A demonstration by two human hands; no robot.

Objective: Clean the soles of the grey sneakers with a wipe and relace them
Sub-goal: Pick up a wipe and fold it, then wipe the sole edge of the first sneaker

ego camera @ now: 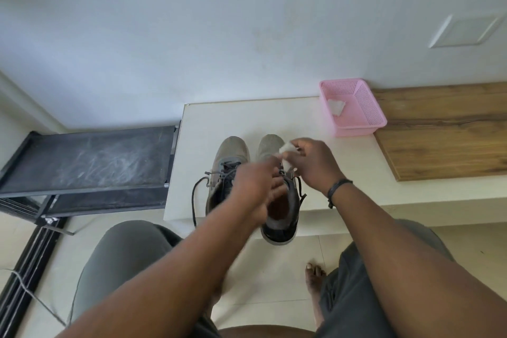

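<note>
Two grey sneakers (230, 170) stood side by side on the white table (197, 129), toes toward the wall, right one's heel past the front edge. Right hand (312, 164) pinched a crumpled white wipe (286, 149) above the right sneaker's toe, grip closed on it. Left hand (258, 186) blurred over the laces; grip unclear. Pink basket (365, 115) holding a used wipe sat nearby.

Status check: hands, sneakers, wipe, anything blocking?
Right hand pinches wipe over right sneaker. Left hand at its collar, blurred. Left sneaker beside. Nothing blocking.
</note>
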